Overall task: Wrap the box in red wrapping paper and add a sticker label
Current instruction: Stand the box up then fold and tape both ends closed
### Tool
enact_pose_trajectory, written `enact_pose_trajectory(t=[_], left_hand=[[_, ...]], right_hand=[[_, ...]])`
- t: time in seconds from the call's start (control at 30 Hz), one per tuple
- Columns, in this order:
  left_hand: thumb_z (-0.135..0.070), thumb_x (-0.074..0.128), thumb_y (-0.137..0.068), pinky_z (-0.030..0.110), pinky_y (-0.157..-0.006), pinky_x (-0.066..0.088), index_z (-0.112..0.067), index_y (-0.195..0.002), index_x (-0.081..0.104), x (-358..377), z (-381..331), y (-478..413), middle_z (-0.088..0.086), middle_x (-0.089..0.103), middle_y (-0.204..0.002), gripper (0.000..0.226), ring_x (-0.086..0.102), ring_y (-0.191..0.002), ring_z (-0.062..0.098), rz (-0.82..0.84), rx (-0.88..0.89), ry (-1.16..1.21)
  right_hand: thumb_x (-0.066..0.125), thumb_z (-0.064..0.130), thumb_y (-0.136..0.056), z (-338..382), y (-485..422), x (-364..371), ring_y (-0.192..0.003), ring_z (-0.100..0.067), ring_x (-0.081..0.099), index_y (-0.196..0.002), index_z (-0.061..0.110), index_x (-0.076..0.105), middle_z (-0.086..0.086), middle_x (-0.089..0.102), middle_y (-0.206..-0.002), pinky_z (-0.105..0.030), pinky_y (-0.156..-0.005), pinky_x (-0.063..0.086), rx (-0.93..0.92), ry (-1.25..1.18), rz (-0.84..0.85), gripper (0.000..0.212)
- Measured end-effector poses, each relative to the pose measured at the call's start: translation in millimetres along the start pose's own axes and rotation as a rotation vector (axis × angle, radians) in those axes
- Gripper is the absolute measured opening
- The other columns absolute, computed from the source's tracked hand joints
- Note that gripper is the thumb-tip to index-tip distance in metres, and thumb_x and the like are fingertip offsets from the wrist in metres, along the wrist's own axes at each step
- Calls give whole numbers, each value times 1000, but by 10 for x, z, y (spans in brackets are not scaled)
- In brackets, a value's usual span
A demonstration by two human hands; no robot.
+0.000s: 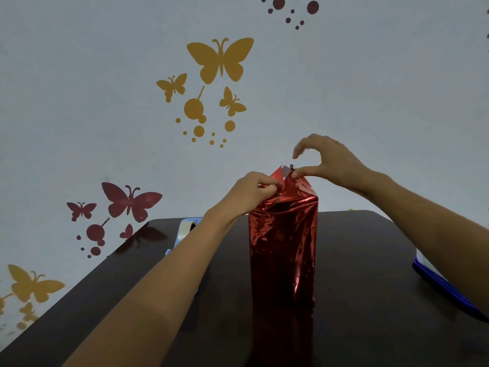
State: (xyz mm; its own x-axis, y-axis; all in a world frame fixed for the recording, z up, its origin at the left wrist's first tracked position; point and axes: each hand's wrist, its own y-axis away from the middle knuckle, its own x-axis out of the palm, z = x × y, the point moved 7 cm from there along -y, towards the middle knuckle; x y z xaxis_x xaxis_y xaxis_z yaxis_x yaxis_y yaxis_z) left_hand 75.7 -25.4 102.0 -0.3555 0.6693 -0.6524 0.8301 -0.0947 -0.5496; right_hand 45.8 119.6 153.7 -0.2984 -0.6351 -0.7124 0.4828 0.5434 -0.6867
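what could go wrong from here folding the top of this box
The tall box stands on end, so pushing on top may tip it. The left hand pinches the shiny paper, which may tear or crease. The tape sits off to the left; reaching for it may let the folds spring open.

Sheathed on every visible side in glossy, crinkled red wrapping paper (283, 250), hiding the box inside. Standing tall and upright near the middle of the dark worktop (370, 274). Unsealed at the top, loose pointed flaps sticking up, silver underside showing.
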Motion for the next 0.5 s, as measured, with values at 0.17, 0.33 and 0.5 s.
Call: enact_pose_trajectory(t=[0.17, 0.33, 0.5], left_hand=[[-9, 47, -91, 21, -68, 38, -13, -77, 69, 44, 11, -14, -9, 57, -67, 26, 52, -66, 4, 76, -35, 18], [-12, 45, -91, 26, -65, 33, -12, -93, 73, 70, -3, 17, 12, 52, -77, 28, 44, -70, 19, 108, -43, 24], [-12, 45, -91, 28, -66, 32, 7, -93, 66, 54, 17, 26, 9, 52, -73, 28, 43, -68, 19, 104, -50, 24]], right_hand=[[70, 43, -79, -276, 377, 164, -74, -19, 63, -69, 22, 73, -3, 71, -73, -34, -72, 47, 275, -294, -73, 24], [70, 32, -80, -153, 349, 390, -85, 0, 66, -86, 24, 77, 8, 74, -84, -16, -79, 45, 284, -540, 90, 12], [70, 31, -80, -90, 267, 478, -91, 8, 61, -101, 26, 73, 19, 68, -93, -5, -74, 44, 299, -574, 204, 21]])
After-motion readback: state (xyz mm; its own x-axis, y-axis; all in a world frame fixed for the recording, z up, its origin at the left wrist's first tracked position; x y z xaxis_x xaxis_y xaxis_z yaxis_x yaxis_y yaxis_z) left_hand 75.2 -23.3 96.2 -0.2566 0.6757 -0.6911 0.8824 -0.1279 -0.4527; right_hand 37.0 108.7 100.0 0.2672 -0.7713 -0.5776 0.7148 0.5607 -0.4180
